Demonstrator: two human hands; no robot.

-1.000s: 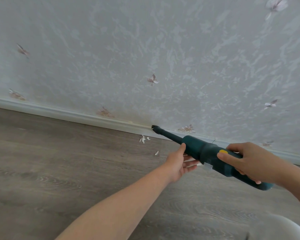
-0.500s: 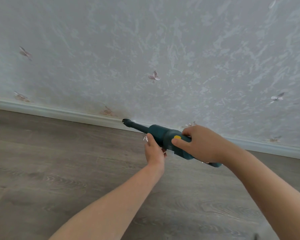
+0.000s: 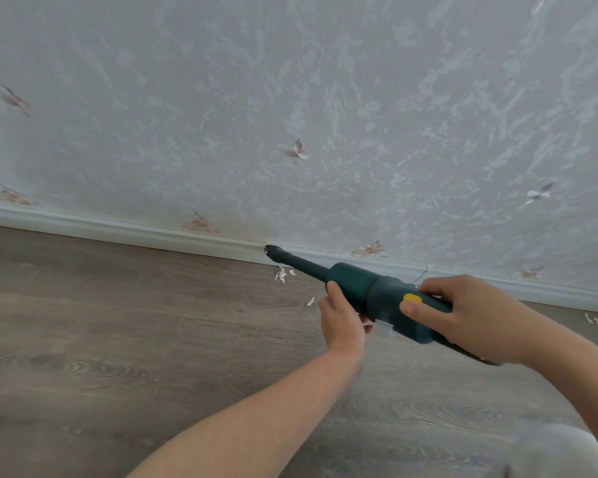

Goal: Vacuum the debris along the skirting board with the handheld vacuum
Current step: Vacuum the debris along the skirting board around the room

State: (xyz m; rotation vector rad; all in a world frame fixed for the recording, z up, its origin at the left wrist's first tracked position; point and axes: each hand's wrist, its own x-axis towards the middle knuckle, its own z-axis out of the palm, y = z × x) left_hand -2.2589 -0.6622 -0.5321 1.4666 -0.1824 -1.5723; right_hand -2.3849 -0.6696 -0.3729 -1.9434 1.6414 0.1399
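On grey wood floor [image 3: 125,339] below pale wallpaper, both hands grip the handheld vacuum [image 3: 370,293], left hand [image 3: 340,319] forward, right hand [image 3: 470,319] behind, nozzle at the skirting board [image 3: 118,232].

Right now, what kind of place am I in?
Most likely a room in a home, at the foot of a wall. Pale wallpaper with small butterfly motifs, a white skirting board and grey wood-look flooring all point to a domestic room; which room cannot be told.
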